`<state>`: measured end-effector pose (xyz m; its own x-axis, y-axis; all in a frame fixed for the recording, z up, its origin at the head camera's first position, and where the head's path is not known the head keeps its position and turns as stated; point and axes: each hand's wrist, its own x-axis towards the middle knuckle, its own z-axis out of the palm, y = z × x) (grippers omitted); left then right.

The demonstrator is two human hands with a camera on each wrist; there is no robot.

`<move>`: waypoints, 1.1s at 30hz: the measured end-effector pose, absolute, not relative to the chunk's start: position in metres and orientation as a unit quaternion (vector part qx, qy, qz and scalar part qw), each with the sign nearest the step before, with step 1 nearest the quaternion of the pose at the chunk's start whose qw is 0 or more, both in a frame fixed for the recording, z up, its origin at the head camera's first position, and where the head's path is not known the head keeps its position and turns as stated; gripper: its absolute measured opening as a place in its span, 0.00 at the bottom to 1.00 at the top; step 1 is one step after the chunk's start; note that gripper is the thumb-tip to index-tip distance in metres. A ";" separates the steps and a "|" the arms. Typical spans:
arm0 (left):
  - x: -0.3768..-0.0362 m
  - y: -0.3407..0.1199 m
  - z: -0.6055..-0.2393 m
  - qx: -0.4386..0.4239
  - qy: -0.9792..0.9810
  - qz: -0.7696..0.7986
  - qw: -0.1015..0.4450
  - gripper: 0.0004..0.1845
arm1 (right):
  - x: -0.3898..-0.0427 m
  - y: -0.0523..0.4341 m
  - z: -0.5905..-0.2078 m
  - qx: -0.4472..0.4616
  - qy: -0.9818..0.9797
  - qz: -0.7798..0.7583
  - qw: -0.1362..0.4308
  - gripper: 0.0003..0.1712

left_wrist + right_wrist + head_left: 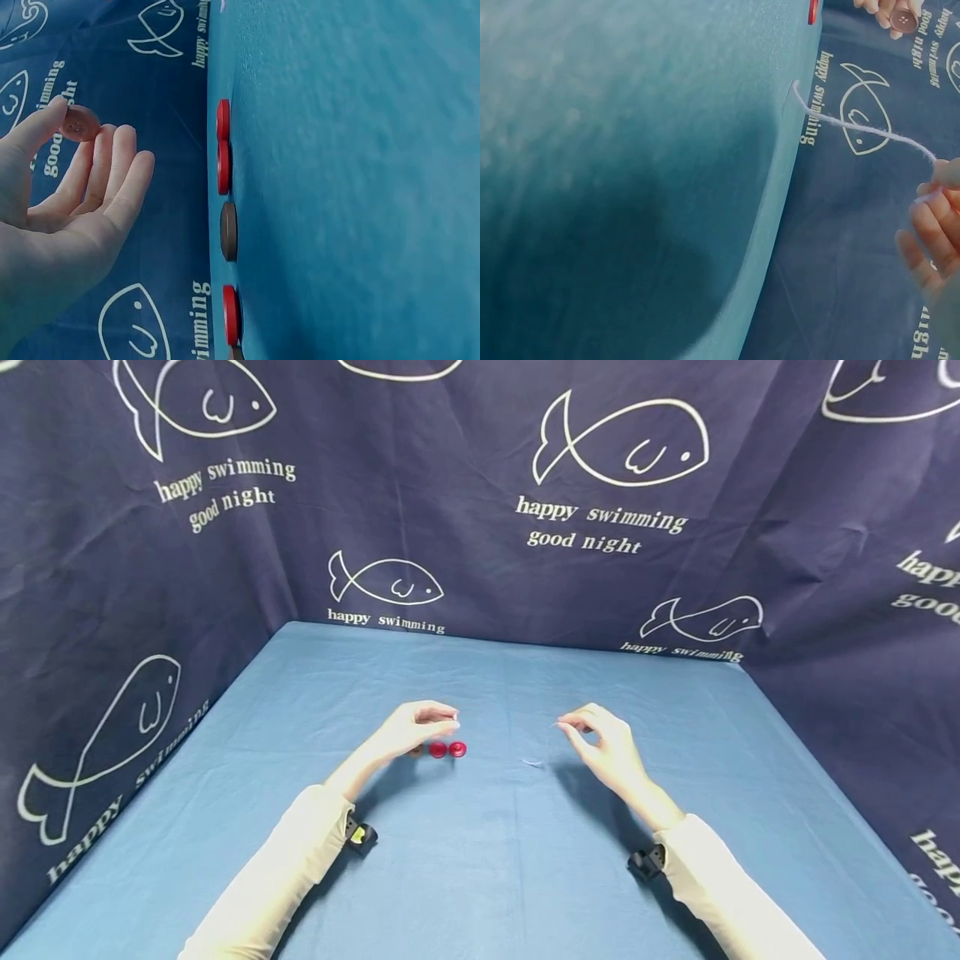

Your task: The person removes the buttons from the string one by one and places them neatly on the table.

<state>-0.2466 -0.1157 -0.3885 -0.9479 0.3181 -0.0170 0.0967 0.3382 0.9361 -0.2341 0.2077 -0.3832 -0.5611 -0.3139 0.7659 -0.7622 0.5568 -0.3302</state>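
Note:
Between thumb and fingertips, my left hand (416, 728) pinches a round brown button (79, 124) above the table. In the left wrist view its holes face the camera. My right hand (606, 747) pinches a thin pale string (870, 129) between thumb and fingers. The string's free end hangs down toward the blue cloth. Beneath the left hand lie several buttons, among them a red button (230, 315) and a brown button (229, 231). In the head view, the left hand partly covers that group. The two hands are apart.
A blue cloth (480, 877) covers the table. Dark navy curtains with white fish drawings (622, 443) stand behind and at both sides. Two red buttons, one of them the rightmost button (457, 749), show beside the left hand.

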 end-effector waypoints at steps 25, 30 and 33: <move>-0.244 -0.149 -0.395 0.129 0.810 0.570 0.054 0.25 | -0.234 0.221 -0.386 0.297 -0.854 0.301 0.302 0.05; -0.242 -0.154 -0.395 0.126 0.815 0.564 0.051 0.25 | -0.235 0.226 -0.387 0.289 -0.854 0.309 0.304 0.06; -0.241 -0.157 -0.397 0.122 0.811 0.570 0.049 0.26 | -0.234 0.229 -0.388 0.285 -0.855 0.311 0.303 0.06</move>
